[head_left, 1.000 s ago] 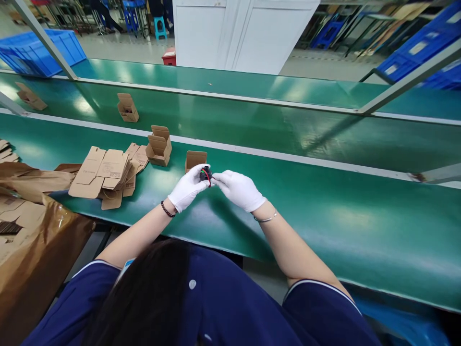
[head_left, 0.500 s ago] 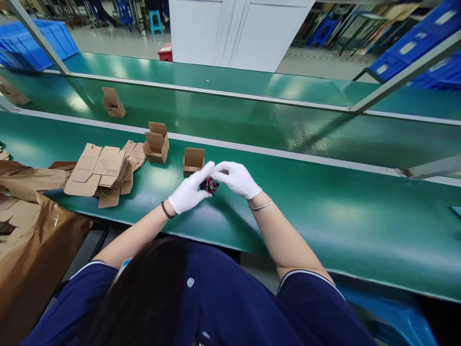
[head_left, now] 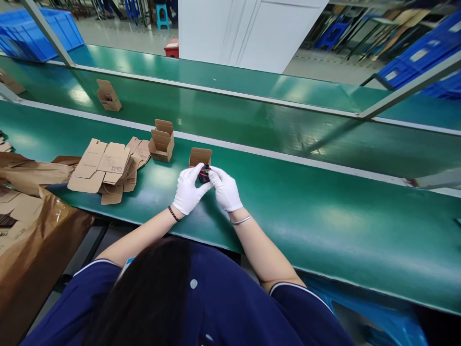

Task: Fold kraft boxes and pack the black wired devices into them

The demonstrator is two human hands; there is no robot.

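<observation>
Between my two white-gloved hands is a small black part with red and green wires (head_left: 204,174), its kind too small to make out. My left hand (head_left: 188,190) closes on it from the left, thumb below and fingers above. My right hand (head_left: 225,188) grips its right side with the fingertips. Just behind my fingers stands an open small cardboard box (head_left: 200,156), its flap up and its lower part hidden by my hands. Another open cardboard box (head_left: 162,141) is upright farther left on the green bench (head_left: 288,216).
Flattened cartons (head_left: 103,166) lie stacked on the left of the bench. A brown bag with more cartons (head_left: 54,221) sits at its left edge. On the lower green belt (head_left: 216,113) behind rides an open box (head_left: 108,96). Metal posts (head_left: 414,90) rise beyond.
My hands have brought the black part slightly up and left, close in front of the open box. My right hand has turned and come lower beside it. The box on the belt has shifted left.
</observation>
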